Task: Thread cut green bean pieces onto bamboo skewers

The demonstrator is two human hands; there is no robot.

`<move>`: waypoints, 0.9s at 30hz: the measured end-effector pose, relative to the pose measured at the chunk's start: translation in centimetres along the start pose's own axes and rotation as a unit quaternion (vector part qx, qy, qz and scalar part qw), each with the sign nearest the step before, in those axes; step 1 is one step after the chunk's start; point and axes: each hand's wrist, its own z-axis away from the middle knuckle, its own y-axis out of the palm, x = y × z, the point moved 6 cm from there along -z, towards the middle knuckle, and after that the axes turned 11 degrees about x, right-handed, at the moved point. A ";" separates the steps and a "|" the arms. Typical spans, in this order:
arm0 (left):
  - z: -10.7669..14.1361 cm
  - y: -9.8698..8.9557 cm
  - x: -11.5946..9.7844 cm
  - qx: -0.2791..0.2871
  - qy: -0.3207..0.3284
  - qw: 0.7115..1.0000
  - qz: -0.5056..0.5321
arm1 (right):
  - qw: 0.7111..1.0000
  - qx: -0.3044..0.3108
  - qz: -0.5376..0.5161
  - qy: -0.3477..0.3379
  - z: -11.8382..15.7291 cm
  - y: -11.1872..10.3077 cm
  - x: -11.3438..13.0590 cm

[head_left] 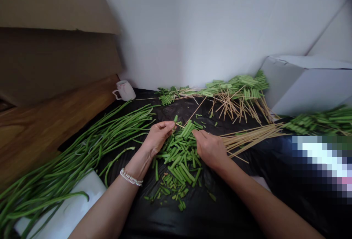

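Between my hands runs a thin wooden skewer with a row of cut green bean pieces (188, 129) threaded on it. My left hand (159, 135) pinches a short green bean piece (176, 118) at the skewer's left end. My right hand (210, 147) is closed on the skewer's other side, its fingertips against the threaded pieces. Below both hands lies a loose pile of cut green bean pieces (178, 158), with small trimmed ends (165, 189) scattered nearer to me.
Long whole beans (110, 136) spread over the left side, partly across a white board (88, 191). Finished bean skewers (244, 84) line the wall; more bean skewers (324, 119) lie right. A mug (125, 90), a cardboard box (55, 48) and a white box (310, 84) stand behind.
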 end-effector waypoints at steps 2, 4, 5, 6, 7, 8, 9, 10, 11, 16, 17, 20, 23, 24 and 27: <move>0.0 0.1 -0.1 0.009 -0.010 1.000 0.008 | 1.000 -0.002 -0.001 0.000 0.0 -0.1 0.0; 0.1 0.2 -0.3 0.020 -0.018 1.000 0.010 | 1.000 0.000 -0.008 -0.004 0.0 -0.2 0.1; 0.1 0.3 -0.3 0.027 -0.020 0.999 0.008 | 1.000 0.003 -0.013 -0.005 0.0 -0.2 0.1; 0.2 0.3 -0.4 0.032 -0.021 0.999 0.005 | 1.000 0.007 -0.020 -0.006 0.0 -0.2 0.1; 0.2 0.3 -0.4 0.036 -0.021 0.999 0.001 | 1.000 0.013 -0.028 -0.006 0.0 -0.2 0.1; 0.2 0.4 -0.5 0.042 -0.019 0.999 -0.003 | 0.999 0.019 -0.036 -0.005 -0.1 -0.2 0.1; 0.3 0.5 -0.5 0.048 -0.017 0.999 -0.004 | 0.999 0.024 -0.044 -0.002 -0.1 -0.2 0.0; 0.3 0.6 -0.5 0.055 -0.015 0.998 -0.004 | 0.998 0.030 -0.052 0.001 -0.1 -0.2 0.0; 0.3 0.7 -0.5 0.062 -0.013 0.998 -0.003 | 0.998 0.034 -0.060 0.004 -0.2 -0.3 0.0; 0.1 0.7 -0.5 0.059 0.021 0.996 -0.055 | 0.997 0.048 -0.066 0.012 -0.2 -0.2 0.0; 0.1 0.5 -0.5 0.050 0.031 0.995 -0.081 | 0.997 0.049 -0.055 0.012 -0.2 -0.1 0.0; 0.0 0.2 -0.4 0.020 0.040 0.990 -0.131 | 0.999 0.038 -0.014 0.002 -0.1 0.0 0.1; 0.1 0.2 -0.1 0.022 0.025 0.994 -0.105 | 1.000 0.023 0.001 -0.009 0.0 -0.1 0.2; 0.1 0.4 -0.1 0.031 0.019 0.995 -0.089 | 1.000 0.023 -0.004 -0.004 0.0 -0.2 0.1; 0.2 0.8 -0.2 0.061 0.007 0.997 -0.048 | 0.999 0.037 -0.039 0.008 -0.1 -0.3 0.0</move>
